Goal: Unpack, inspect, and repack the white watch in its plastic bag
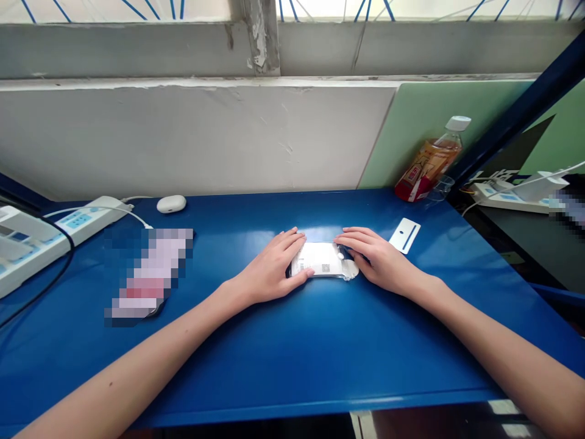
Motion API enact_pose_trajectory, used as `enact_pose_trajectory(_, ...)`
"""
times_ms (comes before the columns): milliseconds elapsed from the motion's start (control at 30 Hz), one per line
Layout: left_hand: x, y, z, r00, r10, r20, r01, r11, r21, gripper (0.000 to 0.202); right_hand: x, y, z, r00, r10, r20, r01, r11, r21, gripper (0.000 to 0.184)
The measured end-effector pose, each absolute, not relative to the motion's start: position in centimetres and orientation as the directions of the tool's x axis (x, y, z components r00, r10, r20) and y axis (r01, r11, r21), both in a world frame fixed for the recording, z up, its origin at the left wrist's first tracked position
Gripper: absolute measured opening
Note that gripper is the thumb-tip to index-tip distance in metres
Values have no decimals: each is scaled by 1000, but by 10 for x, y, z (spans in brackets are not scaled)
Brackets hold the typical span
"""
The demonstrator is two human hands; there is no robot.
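A small white box (320, 258) with printed labels and a square code lies on the blue desk, apparently in a clear wrapper that is crumpled at its right end. My left hand (278, 265) grips the left end, thumb along the near edge and fingers over the far edge. At the right end, beside a rounded white flap (351, 269), my right hand (377, 255) is closed on the box with curled fingers. Its fingertips partly hide that end, and what lies inside does not show.
On the blue desk (274, 360), a white card (404, 236) lies beyond my right hand. A drink bottle (429, 160) leans at the back right. To the left are a blurred phone (158, 268) on a cable, a white earbud case (171, 204) and a power strip (80, 227).
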State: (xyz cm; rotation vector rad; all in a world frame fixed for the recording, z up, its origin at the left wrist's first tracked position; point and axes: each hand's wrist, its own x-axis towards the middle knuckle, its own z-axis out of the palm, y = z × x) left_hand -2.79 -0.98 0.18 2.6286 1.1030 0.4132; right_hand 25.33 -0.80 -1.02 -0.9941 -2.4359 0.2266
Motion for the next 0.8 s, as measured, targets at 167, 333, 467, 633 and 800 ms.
enact_pose_trajectory(167,-29,-11,0,705,695,139,643,-710,289,63,252,-7,-8,-590,702,400,625,710,-324,36)
enact_pose_trajectory(333,-29,-11,-1,711,700,73,671,-705,229,64,254,-6,-5,-597,694,402,618,718,-321,30)
enact_pose_trajectory(467,-27,-11,1,717,697,31,674,-703,229,62,257,-6,1,-628,644,437,581,762,-287,25)
enact_pose_trajectory(633,-27,-12,1,692,718,79,679,-684,268,56,258,-10,13,-549,650,525,477,760,-442,17)
enact_pose_trajectory(800,-27,-13,-2,633,753,177,694,-654,301,51,253,-17,26,-321,764,561,350,645,-679,11)
